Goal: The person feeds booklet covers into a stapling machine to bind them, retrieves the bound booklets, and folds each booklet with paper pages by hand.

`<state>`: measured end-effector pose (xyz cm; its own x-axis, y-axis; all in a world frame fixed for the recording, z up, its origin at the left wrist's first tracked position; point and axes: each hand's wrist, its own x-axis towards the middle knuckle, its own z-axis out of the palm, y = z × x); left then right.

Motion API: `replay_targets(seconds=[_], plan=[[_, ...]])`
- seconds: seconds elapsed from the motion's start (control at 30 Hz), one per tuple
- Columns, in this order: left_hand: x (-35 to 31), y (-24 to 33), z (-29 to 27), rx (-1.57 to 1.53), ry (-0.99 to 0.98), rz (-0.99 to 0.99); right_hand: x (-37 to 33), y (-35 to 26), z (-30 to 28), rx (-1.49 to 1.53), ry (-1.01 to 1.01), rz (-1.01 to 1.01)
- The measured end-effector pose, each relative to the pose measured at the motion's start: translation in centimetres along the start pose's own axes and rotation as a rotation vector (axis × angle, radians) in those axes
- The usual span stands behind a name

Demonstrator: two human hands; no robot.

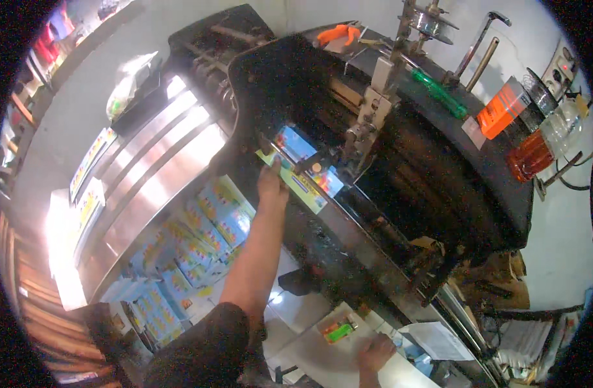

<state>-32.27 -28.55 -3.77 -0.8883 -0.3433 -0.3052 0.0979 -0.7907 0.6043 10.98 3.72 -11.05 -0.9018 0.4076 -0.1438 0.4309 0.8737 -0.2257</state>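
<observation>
My left hand (270, 187) reaches up to the dark machine (432, 187). Its fingers are closed at the near left end of a yellow-green printed card (304, 189), which lies along the machine's bed. Behind it is a blue printed piece (296, 143), partly under a metal part of the machine head (374, 110). Low in the view, my right hand (377, 352) is over a pale tabletop (303, 352), with fingers curled. Whether it holds anything is hidden. Left of it on the tabletop lies a small box (339, 328) with a bright green item.
Stacks of blue printed pieces (193, 226) sit below a shiny metal tray (160, 161) at left. On the machine's top lie orange-handled pliers (338, 34), a green-handled tool (439, 92) and an orange box (503, 108). A bottle of reddish liquid (536, 154) stands at right.
</observation>
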Motion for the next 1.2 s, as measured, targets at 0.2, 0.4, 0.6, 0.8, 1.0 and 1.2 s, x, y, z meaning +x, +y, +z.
replay_targets(seconds=[0.2,0.4,0.6,0.8,1.0,1.2], plan=[[7.8,3.1,-6.6,0.109,0.007,0.083,0.2,1.6,2.9,-0.139,0.234,-0.203],[2.7,3.3,-5.1,0.124,0.089,-0.023,-0.4,2.5,2.0,-0.044,0.163,-0.142],[-3.5,5.7,-21.0,0.207,0.181,0.217,-0.5,3.7,3.7,-0.175,0.223,-0.278],[-19.8,10.9,-30.4,0.253,0.296,-0.058,-1.3,2.2,2.9,-0.19,0.244,-0.25],[-32.4,18.8,-24.8,0.164,0.058,-0.246,-3.2,-20.1,-6.7,0.864,-0.34,-0.304],[-32.0,25.1,-22.3,0.081,-0.215,-0.263,-10.1,-36.3,-7.9,0.823,-0.862,-0.465]])
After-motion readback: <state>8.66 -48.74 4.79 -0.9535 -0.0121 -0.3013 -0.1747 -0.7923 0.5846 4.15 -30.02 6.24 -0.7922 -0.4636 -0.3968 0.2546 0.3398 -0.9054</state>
